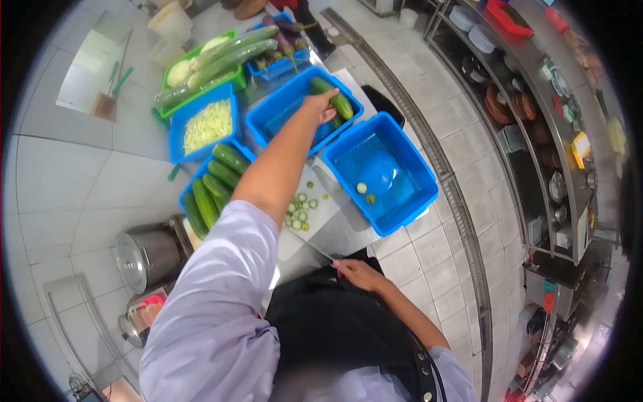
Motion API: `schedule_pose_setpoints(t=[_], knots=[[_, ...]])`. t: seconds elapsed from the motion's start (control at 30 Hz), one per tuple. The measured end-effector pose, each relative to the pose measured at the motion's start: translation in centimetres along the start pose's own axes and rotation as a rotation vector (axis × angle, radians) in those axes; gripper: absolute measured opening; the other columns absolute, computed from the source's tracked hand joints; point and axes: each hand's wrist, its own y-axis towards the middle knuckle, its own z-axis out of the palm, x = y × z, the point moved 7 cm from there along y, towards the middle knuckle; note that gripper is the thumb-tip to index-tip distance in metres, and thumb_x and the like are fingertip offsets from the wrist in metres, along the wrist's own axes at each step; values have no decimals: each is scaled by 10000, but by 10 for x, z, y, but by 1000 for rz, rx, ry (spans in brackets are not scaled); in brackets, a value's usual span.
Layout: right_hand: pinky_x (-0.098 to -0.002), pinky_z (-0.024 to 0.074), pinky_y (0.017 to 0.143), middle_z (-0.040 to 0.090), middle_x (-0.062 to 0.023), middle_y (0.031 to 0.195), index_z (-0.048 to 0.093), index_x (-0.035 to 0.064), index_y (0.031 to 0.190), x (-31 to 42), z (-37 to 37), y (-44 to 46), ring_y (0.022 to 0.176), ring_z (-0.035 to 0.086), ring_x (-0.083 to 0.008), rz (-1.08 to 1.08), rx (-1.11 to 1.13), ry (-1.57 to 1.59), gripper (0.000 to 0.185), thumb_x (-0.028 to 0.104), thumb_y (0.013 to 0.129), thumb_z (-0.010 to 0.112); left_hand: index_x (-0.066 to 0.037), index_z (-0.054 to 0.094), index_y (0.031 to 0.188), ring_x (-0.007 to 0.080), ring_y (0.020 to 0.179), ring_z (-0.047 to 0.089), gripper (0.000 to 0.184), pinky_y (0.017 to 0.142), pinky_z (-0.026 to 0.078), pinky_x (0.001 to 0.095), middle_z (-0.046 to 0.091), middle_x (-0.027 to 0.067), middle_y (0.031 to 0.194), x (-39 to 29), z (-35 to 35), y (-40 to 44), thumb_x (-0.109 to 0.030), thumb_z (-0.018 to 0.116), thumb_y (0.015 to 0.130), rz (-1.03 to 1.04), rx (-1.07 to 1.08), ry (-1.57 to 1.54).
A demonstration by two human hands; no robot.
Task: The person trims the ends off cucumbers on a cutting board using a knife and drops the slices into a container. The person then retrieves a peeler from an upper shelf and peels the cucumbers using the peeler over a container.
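My left hand (321, 107) reaches into a blue bin (258, 124) at the top middle, its fingers closed on a green cucumber (342, 107). My right hand (358, 273) is low, near the black apron, closed on the handle of a knife (311, 246) whose thin blade points to the upper left. Sliced cucumber rounds (299, 213) lie on a white cutting board (326, 209), partly hidden by my left arm. The blue bin on the right (418, 181) holds two small cut pieces (362, 188). More whole cucumbers (218, 187) fill a blue bin at the left.
Behind stand a blue tray of shredded vegetable (209, 127), a green crate (236, 80) with long wrapped vegetables, and eggplants (284, 43). A lidded pot (134, 261) is at the left. Metal shelves (529, 134) line the right. A person's dark-clothed leg (310, 27) shows at the top.
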Motion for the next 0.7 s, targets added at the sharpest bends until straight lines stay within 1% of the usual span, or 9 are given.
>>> schedule_pose_setpoints(t=[0.1, 0.17, 0.23, 0.3, 0.47, 0.53, 0.57, 0.67, 0.7], knots=[[-459, 527, 876, 721, -246, 964, 700, 3, 1039, 12, -5, -2, 948, 702, -408, -50, -20, -57, 587, 540, 1096, 469, -75, 601, 1271, 263, 1065, 687, 613, 928, 602, 387, 660, 77, 1125, -13, -17, -50, -434, 867, 852, 76, 89, -59], [-494, 524, 874, 717, -260, 985, 691, 11, 1062, 11, -1, 4, 961, 690, -444, -80, -35, -155, 560, 525, 1097, 471, -50, 580, 1309, 266, 1022, 704, 508, 919, 602, 400, 672, 105, 1131, -32, -39, -121, -374, 753, 958, 230, 295, -235], [-530, 521, 872, 713, -275, 1006, 683, 19, 1084, 10, 9, 15, 974, 677, -480, -112, -48, -247, 533, 509, 1097, 474, -34, 569, 1318, 255, 980, 712, 400, 892, 603, 432, 673, 123, 1133, -33, -71, -209, -291, 655, 1024, 283, 336, -287], [-587, 503, 879, 706, -288, 1042, 667, 32, 1112, 16, 16, 27, 997, 647, -520, -158, -71, -407, 493, 487, 1096, 477, -28, 556, 1307, 235, 980, 708, 362, 876, 589, 398, 664, 118, 1130, -19, -116, -281, -236, 642, 1024, 455, 296, -92], [-603, 504, 873, 704, -296, 1041, 653, 31, 1108, 24, 23, 40, 1018, 653, -514, -135, -173, -511, 467, 461, 1100, 472, -37, 534, 1255, 149, 992, 666, 392, 892, 523, 322, 671, 83, 1102, 71, -210, -374, -110, 749, 936, 663, 168, 266], [-613, 505, 852, 701, -315, 992, 648, 29, 1110, 21, 10, 40, 993, 655, -524, -60, -293, -545, 453, 450, 1101, 478, -49, 517, 1230, 202, 1004, 681, 453, 894, 528, 374, 676, 101, 1096, 129, -233, -383, -97, 799, 879, 422, 90, 349], [-613, 505, 852, 701, -315, 992, 648, 29, 1110, 21, 8, 40, 993, 655, -524, -59, -279, -560, 453, 450, 1101, 478, -49, 517, 1230, 202, 1004, 681, 453, 894, 528, 374, 676, 101, 1096, 154, -241, -378, -97, 799, 879, 418, 79, 332], [-613, 506, 819, 696, -318, 914, 654, 28, 1091, 27, -15, 36, 926, 654, -547, -65, -455, -481, 460, 453, 1103, 479, -87, 521, 1266, 394, 1068, 661, 512, 910, 523, 482, 662, 195, 1127, 191, -257, -372, -102, 807, 842, 563, -218, 615], [-610, 505, 806, 696, -314, 897, 658, 27, 1083, 26, -20, 34, 909, 652, -553, -58, -480, -445, 464, 453, 1105, 476, -87, 521, 1266, 394, 1068, 661, 512, 910, 523, 482, 662, 195, 1127, 196, -254, -371, -102, 807, 842, 553, -223, 608]])
